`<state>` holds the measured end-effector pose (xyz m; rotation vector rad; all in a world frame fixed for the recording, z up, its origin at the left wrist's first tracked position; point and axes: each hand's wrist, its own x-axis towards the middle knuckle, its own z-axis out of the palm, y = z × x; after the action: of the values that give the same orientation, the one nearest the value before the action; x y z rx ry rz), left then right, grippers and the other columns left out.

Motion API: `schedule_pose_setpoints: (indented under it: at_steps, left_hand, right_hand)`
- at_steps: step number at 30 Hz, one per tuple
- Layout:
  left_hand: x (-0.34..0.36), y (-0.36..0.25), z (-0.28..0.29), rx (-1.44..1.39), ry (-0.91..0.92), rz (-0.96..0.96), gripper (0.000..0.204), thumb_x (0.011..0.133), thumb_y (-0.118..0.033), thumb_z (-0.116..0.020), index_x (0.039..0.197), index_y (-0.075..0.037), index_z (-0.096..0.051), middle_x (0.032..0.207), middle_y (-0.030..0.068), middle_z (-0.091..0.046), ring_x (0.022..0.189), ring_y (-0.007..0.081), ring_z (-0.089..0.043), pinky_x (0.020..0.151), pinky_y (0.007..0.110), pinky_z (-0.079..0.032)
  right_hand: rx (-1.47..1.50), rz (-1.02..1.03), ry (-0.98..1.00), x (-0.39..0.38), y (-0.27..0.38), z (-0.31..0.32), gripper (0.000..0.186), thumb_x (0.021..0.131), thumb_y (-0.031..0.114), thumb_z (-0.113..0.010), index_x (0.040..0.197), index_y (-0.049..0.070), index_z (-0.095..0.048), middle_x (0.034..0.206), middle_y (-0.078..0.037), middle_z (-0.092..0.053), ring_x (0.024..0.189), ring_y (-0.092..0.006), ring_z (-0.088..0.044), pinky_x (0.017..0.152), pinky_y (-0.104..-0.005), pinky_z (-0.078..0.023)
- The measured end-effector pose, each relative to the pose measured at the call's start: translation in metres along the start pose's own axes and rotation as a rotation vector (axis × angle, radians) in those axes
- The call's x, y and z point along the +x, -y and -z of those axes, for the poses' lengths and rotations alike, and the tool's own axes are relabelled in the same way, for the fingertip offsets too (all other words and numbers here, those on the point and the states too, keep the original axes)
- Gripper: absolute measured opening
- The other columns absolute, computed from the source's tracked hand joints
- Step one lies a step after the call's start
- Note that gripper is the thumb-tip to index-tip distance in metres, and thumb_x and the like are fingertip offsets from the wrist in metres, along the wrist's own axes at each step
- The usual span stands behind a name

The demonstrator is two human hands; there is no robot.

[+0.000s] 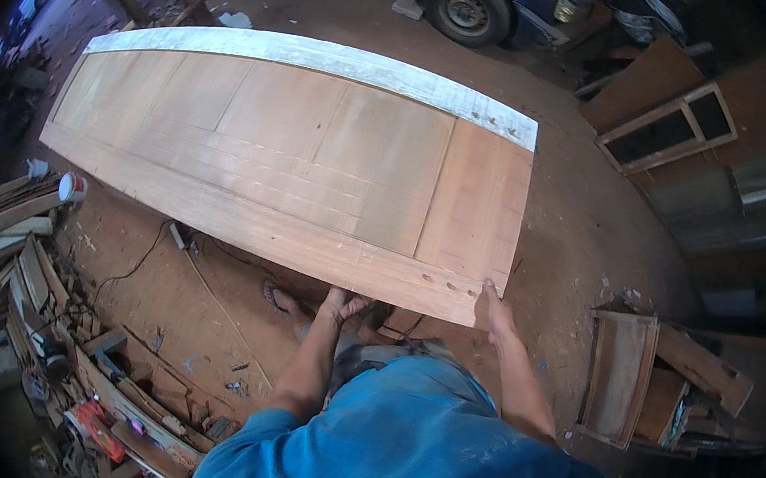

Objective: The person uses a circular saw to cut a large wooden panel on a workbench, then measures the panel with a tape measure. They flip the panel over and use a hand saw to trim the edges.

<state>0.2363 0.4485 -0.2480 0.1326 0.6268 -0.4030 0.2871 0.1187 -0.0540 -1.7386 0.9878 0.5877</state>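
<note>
A large panelled wooden door [253, 141] lies broadly face up in front of me, its far long edge pale and whitish. Dark oval marks show near its right-hand end. My right hand [495, 314] grips the near right corner, thumb on the upper face and the other fingers down by the end edge. Under the near long edge, left of that corner, my left hand [345, 304] holds the door from below, its fingers partly hidden by the wood. What supports the door's far end is hidden.
Scrap timber [33, 286] is piled along the left, with a white bucket [73, 187] by it. A cable [133, 264] and a thin stick [218, 301] lie on the dirt floor. Wooden frames [616, 375] stand at right; a dark blue vehicle [519, 11] is parked beyond.
</note>
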Motion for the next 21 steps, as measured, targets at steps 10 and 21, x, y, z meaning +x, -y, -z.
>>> schedule_pose_setpoints:
  at_steps: [10, 21]
  left_hand:
    - [0.008, -0.016, 0.017, 0.312, -0.259, -0.002, 0.047, 0.100, -0.036, -0.059, 0.128, 0.002, -0.057, 0.121, 0.0200, -0.063, 0.102, 0.0297, -0.066, 0.085, 0.043, -0.060]
    - [-0.114, -0.048, 0.043, 0.589, -0.594, -0.234, 0.035, 0.102, -0.039, -0.057, 0.112, -0.006, -0.065, 0.090, 0.0067, -0.067, 0.082, 0.0211, -0.068, 0.071, 0.037, -0.057]
  right_hand:
    - [0.067, 0.061, -0.002, 0.061, -0.040, 0.007, 0.085, 0.090, 0.061, -0.065, 0.139, -0.007, -0.051, 0.138, -0.019, -0.057, 0.129, -0.0264, -0.052, 0.107, -0.0400, -0.043]
    - [-0.520, 0.613, -0.503, 0.037, 0.025, -0.025, 0.073, 0.092, 0.047, -0.067, 0.139, -0.005, -0.048, 0.135, -0.026, -0.052, 0.129, -0.0400, -0.047, 0.111, -0.0470, -0.036]
